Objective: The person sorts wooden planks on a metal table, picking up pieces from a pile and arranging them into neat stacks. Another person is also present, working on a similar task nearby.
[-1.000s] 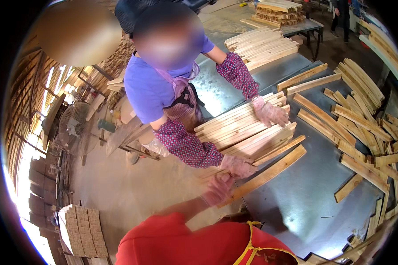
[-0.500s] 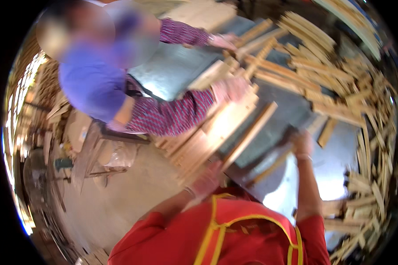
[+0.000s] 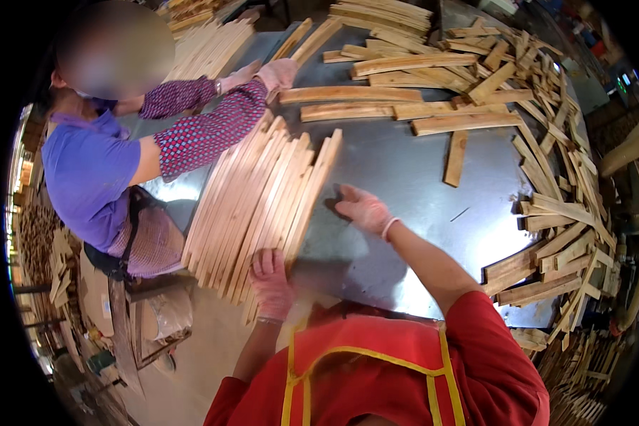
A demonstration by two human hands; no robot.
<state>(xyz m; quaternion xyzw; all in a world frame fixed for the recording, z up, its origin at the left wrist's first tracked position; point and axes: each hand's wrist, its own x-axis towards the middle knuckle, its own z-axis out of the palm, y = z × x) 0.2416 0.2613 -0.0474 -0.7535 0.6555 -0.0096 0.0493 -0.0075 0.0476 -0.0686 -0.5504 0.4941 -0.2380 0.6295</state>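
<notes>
My left hand (image 3: 271, 284), in a pinkish glove, lies against the near ends of a row of long wooden slats (image 3: 252, 206). Its fingers rest on the wood without wrapping round a slat. The row slants across the left part of the metal table (image 3: 412, 252), slats side by side with uneven ends. Just right of the row, my gloved right hand (image 3: 364, 211) is over bare metal, fingers and thumb apart, holding nothing. Beyond the row's far end, a co-worker's gloved hand (image 3: 277, 74) is close to a slat (image 3: 316, 42); its grip is unclear.
Loose wooden pieces (image 3: 468, 106) lie across the table's far side. A heap of short offcuts (image 3: 547, 263) lines the right edge. The co-worker (image 3: 96, 181), in a purple shirt, stands at the left. Another stack of slats (image 3: 213, 46) lies beyond.
The view has turned. My right hand, earlier at a slat over the metal, is now without one beside the row. The slat formerly apart from the row's right side now appears against it.
</notes>
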